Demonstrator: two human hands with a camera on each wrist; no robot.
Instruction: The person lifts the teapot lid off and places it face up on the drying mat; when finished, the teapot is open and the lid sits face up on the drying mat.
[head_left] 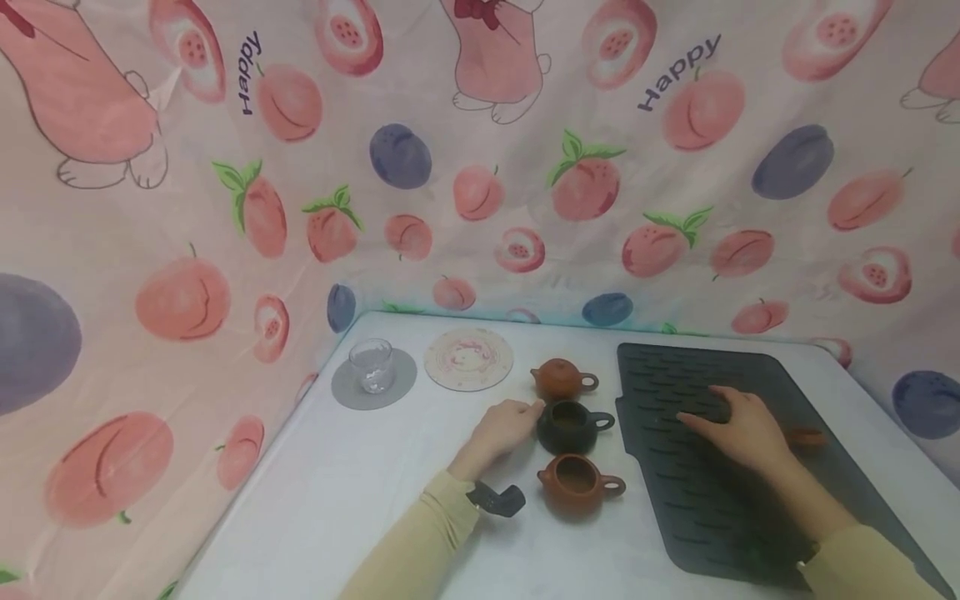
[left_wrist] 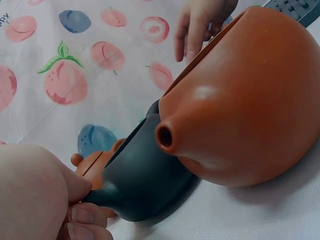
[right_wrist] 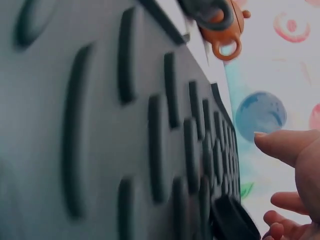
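Observation:
On the white table stand three small teapots in a row. My left hand [head_left: 506, 429] is at the spout of the middle one, a dark lidless teapot [left_wrist: 150, 175], with thumb and fingers pinching that spout in the left wrist view. Nearest me is a reddish-brown teapot [head_left: 573, 500], also without its lid. Farthest back, a brown teapot [head_left: 557, 379] wears its lid. Over the dark ridged mat [head_left: 697, 500] hovers my right hand [head_left: 746, 429], thumb and fingers spread with nothing between them. A dark round piece [right_wrist: 232, 220] shows on the mat below it in the right wrist view.
At the back left a clear glass [head_left: 372, 367] stands on a grey round coaster [head_left: 345, 392]. Beside it lies a round patterned coaster [head_left: 468, 360]. A brown piece [head_left: 806, 437] on the mat is partly hidden behind my right wrist. Fruit-printed cloth [head_left: 480, 275] walls the table's back and sides.

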